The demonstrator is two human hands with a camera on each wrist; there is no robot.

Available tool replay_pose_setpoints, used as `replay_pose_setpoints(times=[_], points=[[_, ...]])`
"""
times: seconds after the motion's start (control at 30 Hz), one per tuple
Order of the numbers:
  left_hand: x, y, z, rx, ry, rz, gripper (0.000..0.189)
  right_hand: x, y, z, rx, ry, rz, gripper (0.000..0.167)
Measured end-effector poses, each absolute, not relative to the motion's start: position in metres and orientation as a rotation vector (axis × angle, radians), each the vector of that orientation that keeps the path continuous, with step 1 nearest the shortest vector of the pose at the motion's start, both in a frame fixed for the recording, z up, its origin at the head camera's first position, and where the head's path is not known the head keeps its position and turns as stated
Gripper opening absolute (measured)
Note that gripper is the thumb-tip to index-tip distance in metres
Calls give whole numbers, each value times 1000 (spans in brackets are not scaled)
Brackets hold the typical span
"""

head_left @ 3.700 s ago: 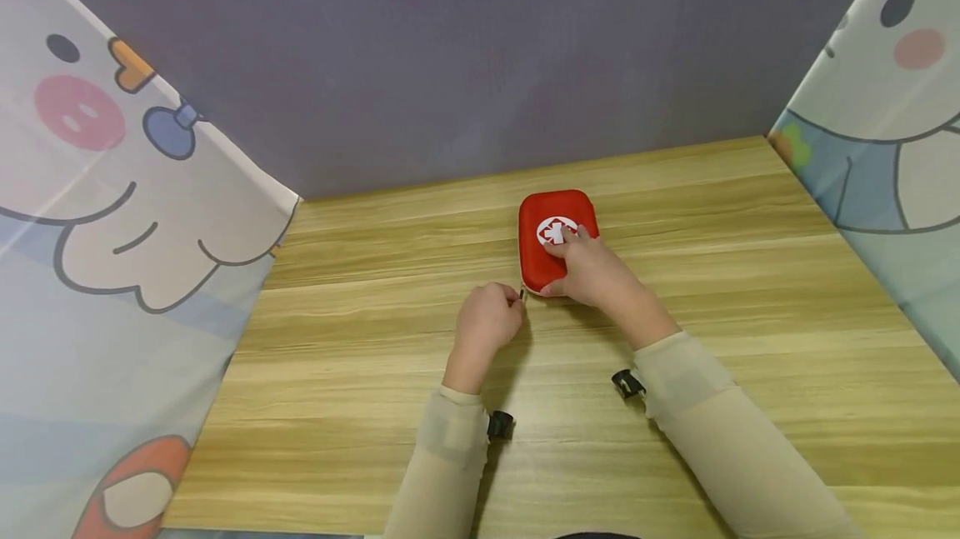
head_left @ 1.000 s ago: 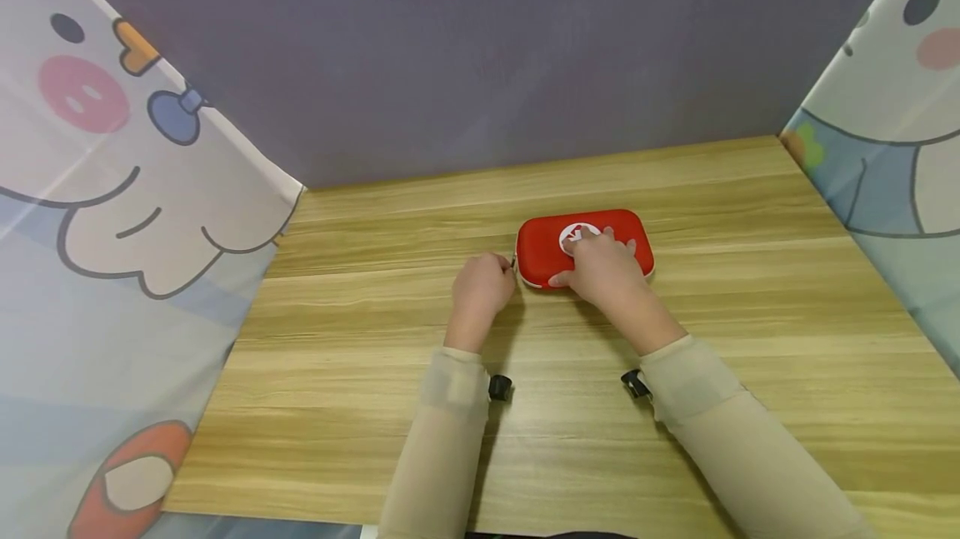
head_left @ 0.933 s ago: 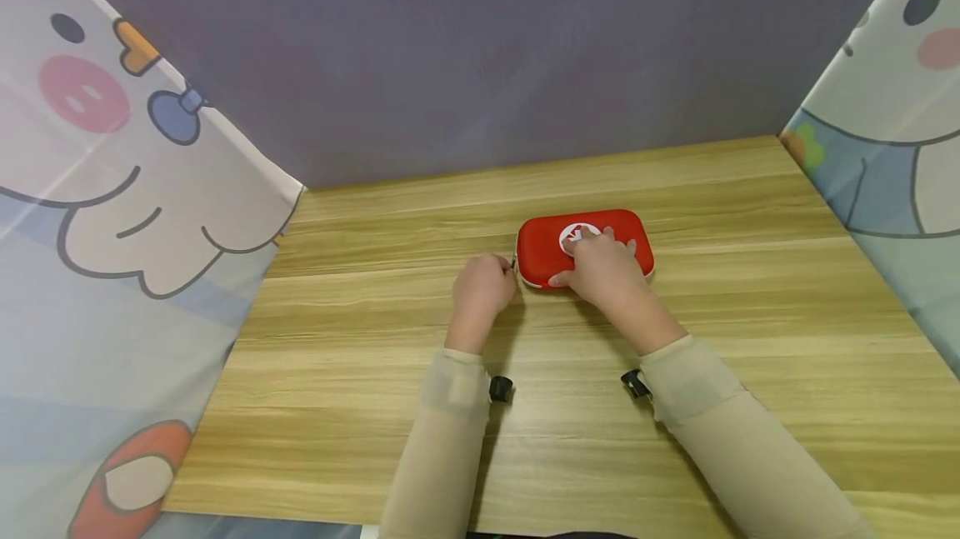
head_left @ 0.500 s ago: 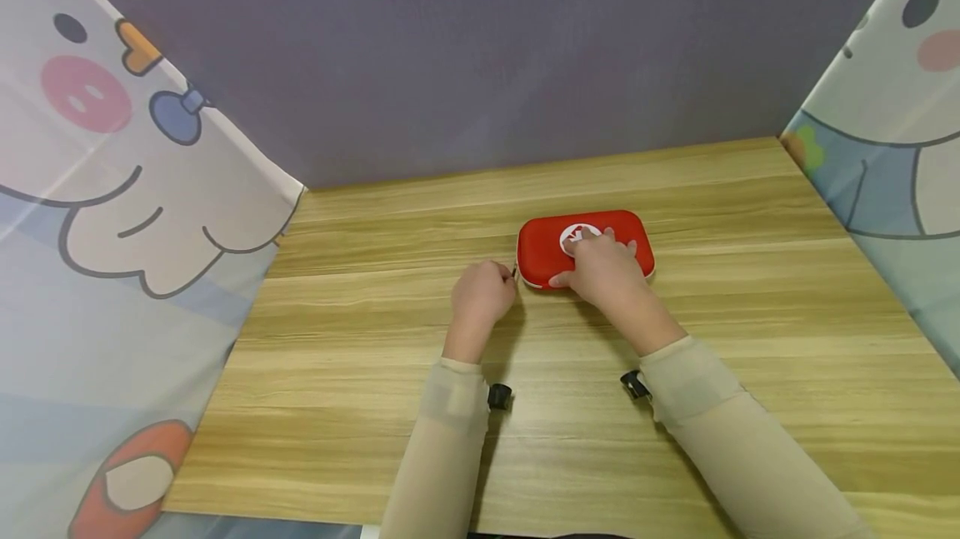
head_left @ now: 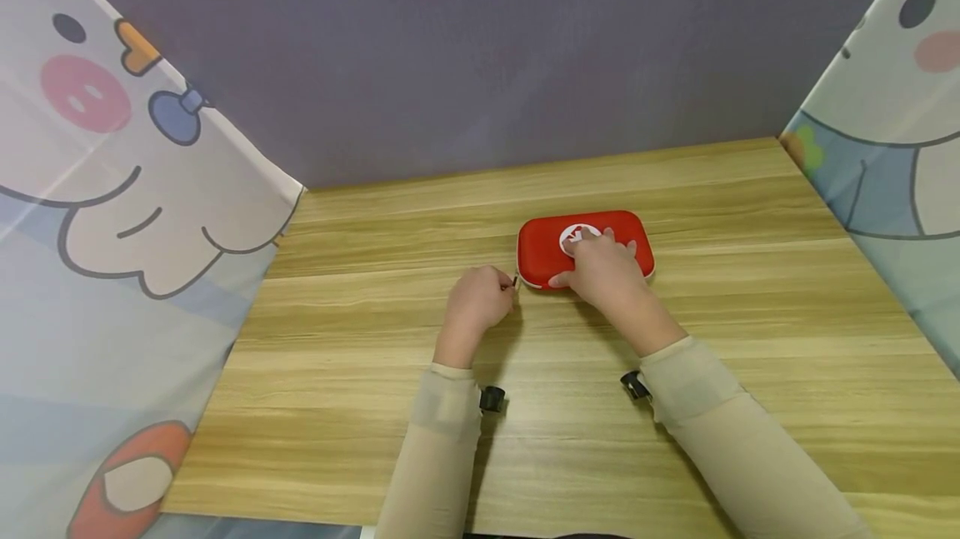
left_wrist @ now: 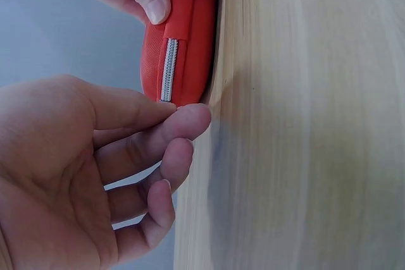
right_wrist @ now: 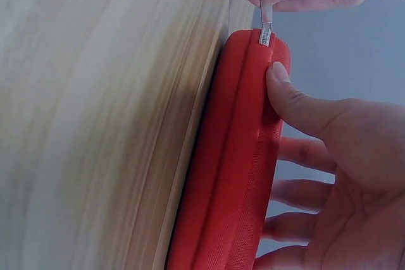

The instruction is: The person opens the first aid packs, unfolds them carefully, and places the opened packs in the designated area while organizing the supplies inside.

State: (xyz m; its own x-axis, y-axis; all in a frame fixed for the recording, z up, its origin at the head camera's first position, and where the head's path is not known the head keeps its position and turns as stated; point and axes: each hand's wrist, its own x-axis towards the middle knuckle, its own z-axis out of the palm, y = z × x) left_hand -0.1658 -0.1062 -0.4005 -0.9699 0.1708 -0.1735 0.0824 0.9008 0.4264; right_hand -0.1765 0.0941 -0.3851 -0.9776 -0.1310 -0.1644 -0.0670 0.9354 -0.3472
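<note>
A red zippered first-aid case [head_left: 540,252] with a white cross emblem lies flat on the table, its long side running left to right. At its left end my left hand [head_left: 480,299] pinches the metal zipper pull [right_wrist: 266,9] between thumb and forefinger, near the front corner. My right hand [head_left: 606,268] presses on the case from above, fingers spread over the lid and emblem, thumb [right_wrist: 288,86] at the near edge. A short stretch of silver zipper teeth [left_wrist: 169,71] shows by the corner in the left wrist view. The case's lid is down.
The wood-grain table [head_left: 360,414] extends around the case on all sides. Behind it rises a plain grey-purple wall [head_left: 480,56]. Cartoon-printed cloth [head_left: 172,239] hangs at the left and right. Each sleeve carries a small black wrist camera [head_left: 492,399].
The case has turned from pointing away to lying sideways. Over the last second my left hand has drawn the zipper pull along the left end toward the front corner; my right hand stays put.
</note>
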Motion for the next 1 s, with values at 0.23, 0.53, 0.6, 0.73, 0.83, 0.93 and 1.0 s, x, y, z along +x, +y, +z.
replay_pose_setpoints(times=[0.23,0.53,0.6,0.73,0.83,0.93,1.0], points=[[-166,-109,-400,227,2849,596,24,-177,94,-387,-149,2912,-522,69],[-167,-108,-398,269,2819,577,32,-177,95,-387,-152,2915,-511,69],[-167,-108,-397,273,2815,565,33,-177,94,-387,-150,2911,-513,69],[-167,-107,-394,284,2786,558,33,-177,94,-386,-151,2907,-507,69],[-166,-108,-393,311,2761,557,31,-177,94,-386,-151,2907,-504,70],[-167,-108,-393,357,2740,560,31,-177,94,-386,-151,2909,-504,69],[-167,-108,-393,389,2731,560,33,-177,94,-385,-152,2910,-505,68]])
